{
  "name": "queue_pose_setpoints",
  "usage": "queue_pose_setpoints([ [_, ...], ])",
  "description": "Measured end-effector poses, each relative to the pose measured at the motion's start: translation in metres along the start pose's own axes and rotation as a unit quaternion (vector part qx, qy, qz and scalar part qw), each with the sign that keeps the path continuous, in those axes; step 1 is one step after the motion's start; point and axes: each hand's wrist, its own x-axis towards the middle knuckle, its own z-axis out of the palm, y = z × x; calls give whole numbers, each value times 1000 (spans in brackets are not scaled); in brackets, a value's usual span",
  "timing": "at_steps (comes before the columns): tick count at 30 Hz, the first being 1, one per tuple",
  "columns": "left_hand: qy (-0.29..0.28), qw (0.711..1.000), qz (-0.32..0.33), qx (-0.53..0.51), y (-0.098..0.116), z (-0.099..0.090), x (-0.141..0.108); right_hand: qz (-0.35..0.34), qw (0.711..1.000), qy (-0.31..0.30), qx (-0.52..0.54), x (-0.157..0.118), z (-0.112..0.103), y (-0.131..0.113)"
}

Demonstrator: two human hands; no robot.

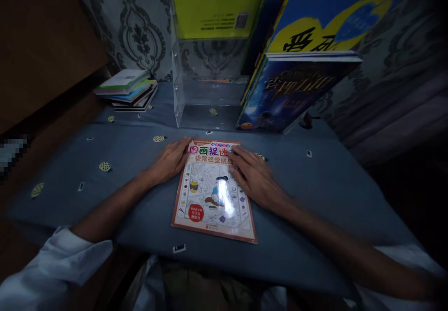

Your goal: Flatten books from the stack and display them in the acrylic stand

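Note:
A thin picture book (210, 199) with an orange-brown border and large Chinese lettering lies closed on the blue-grey tablecloth, cover up. On its cover are a line drawing of a room, a figure in blue and a red circle; glare whitens the middle. My left hand (171, 161) rests along the book's upper left edge, fingers stretched out and fingertips at the corner. Over the upper right part of the cover lies my right hand (257, 178), flat with its fingers extended, hiding the end of the title.
Behind the book stands a clear acrylic rack (177, 87) holding a yellow-green book (217, 8). To its right, a dark blue book (287, 92) stands before a blue and yellow one (336, 22). Several books form a stack (128, 89) at the back left.

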Motion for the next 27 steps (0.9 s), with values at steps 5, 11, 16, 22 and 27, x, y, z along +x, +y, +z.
queue_pose_setpoints([
  [5,-4,1000,14,9,-1,-1,0,16,1000,11,2,-9,0,6],
  [11,9,999,51,11,-1,-3,1,23,999,16,17,-6,-3,2],
  [16,15,997,70,14,6,-4,-1,22,999,19,23,-7,-4,1],
  [22,-2,997,75,10,18,-7,-6,24,999,10,23,-6,-6,1],
  [27,-4,984,166,-70,95,-39,-18,19,1000,16,16,-7,-5,2],
])
